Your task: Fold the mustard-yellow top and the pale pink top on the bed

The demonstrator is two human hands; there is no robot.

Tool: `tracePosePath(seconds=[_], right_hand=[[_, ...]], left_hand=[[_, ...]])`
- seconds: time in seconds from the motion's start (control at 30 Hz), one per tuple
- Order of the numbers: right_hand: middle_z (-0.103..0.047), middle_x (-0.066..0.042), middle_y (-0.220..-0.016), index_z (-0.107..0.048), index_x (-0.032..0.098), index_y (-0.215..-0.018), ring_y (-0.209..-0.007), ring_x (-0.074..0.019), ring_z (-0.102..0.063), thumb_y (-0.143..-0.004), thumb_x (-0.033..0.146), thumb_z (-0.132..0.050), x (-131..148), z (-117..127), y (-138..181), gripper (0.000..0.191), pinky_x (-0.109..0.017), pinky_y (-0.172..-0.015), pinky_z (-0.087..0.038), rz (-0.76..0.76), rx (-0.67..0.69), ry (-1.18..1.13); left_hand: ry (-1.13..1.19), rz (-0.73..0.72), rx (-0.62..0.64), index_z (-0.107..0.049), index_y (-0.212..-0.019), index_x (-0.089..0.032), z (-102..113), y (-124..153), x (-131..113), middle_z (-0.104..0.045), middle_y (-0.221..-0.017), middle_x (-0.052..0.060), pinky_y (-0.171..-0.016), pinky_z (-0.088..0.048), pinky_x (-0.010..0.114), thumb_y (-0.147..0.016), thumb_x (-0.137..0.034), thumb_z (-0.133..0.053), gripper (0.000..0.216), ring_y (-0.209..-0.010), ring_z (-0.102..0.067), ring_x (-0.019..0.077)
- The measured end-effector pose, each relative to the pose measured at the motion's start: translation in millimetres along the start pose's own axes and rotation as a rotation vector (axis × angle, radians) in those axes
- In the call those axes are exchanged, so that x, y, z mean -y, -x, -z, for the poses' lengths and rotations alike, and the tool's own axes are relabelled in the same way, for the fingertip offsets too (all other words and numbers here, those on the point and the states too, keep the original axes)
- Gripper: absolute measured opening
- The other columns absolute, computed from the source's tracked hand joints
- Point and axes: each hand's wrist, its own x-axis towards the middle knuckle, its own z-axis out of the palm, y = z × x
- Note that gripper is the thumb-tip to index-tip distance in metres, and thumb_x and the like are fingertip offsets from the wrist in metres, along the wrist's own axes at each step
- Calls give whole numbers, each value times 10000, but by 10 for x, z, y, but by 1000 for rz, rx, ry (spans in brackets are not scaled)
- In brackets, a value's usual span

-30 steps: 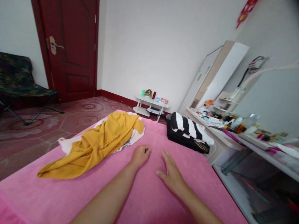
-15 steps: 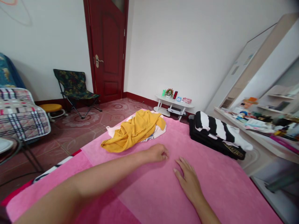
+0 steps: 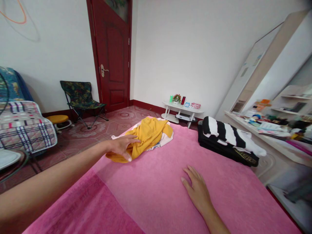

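Note:
My left hand (image 3: pixel 123 146) is over the near left end of a crumpled yellow garment (image 3: pixel 148 131), thumb and fingers spread; whether it presses on the cloth I cannot tell. Beneath the yellow garment pokes out a white garment (image 3: pixel 166 138) with a dark print. My right hand (image 3: pixel 197 187) rests palm down on the pink bedspread (image 3: pixel 156 182), fingers apart, holding nothing. At the right edge of the bed lies a stack of folded clothes, with a black-and-white striped garment (image 3: pixel 223 131) on top of black ones (image 3: pixel 219 150).
Along the right side runs a cluttered white dresser (image 3: pixel 258 130). Beyond the bed stands a low white shelf (image 3: pixel 181 106) with small items. A camouflage folding chair (image 3: pixel 81 96), a yellow stool (image 3: pixel 58 119) and a red door (image 3: pixel 114 61) are at the left.
My left hand has moved left from the middle of the bed to the yellow garment and its fingers have spread. My right hand has stayed in place.

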Motion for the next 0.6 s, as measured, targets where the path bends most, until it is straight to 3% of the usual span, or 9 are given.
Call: tracePosePath(seconds=[0.1, 0.23, 0.33, 0.47, 0.53, 0.6], right_hand=[[-485, -121, -1365, -587, 151, -1216, -1291, -267, -403, -873, 391, -409, 20, 26, 14, 455, -479, -1081, -300, -6, 22, -13], [-482, -118, -1369, -592, 159, -1211, -1291, -265, -403, -870, 374, -419, 31, 47, 31, 439, -488, -1086, -284, -9, 23, -32], [-494, -119, -1358, -605, 160, -1193, -1283, -266, -413, -859, 364, -434, 36, 54, 38, 427, -483, -1084, -287, -17, 11, -59], [-526, -127, -1325, -638, 158, -1137, -1258, -284, -440, -832, 366, -486, 20, 42, 29, 399, -492, -1078, -289, -34, -23, -168], [-545, -129, -1303, -626, 159, -1145, -1239, -276, -462, -825, 393, -509, 10, 45, 23, 413, -473, -1072, -308, -69, -55, -312], [-553, -125, -1293, -566, 174, -1218, -1204, -255, -501, -826, 425, -518, 19, 75, 29, 468, -439, -1034, -371, -128, -77, -541]], left_hand=[[-182, -8, 12, -421, -1339, -242, -62, 18, -90, -363, -1422, 119, -1039, -285, 409, -552, -358, -768, 868, -1294, -339, 326], [-370, 24, -166, -590, -1086, -224, -140, -86, -200, -583, -1121, 96, -982, -324, 400, -782, -152, -521, 321, -1101, -514, 253], [-418, -5, -190, -611, -937, -205, -102, -198, -245, -628, -936, 85, -949, -333, 410, -807, -109, -452, 227, -991, -562, 249], [-228, 92, -320, -560, -949, -193, 185, -370, -542, -627, -837, 57, -752, -414, 333, -770, -118, -455, 221, -801, -595, 224], [-30, 83, -478, -535, -948, -195, 383, -462, -873, -614, -809, 34, -681, -414, 303, -752, -117, -450, 228, -740, -580, 203], [278, -24, -636, -514, -877, -190, 552, -545, -1292, -606, -797, 17, -668, -418, 274, -745, -109, -449, 168, -726, -569, 171]])
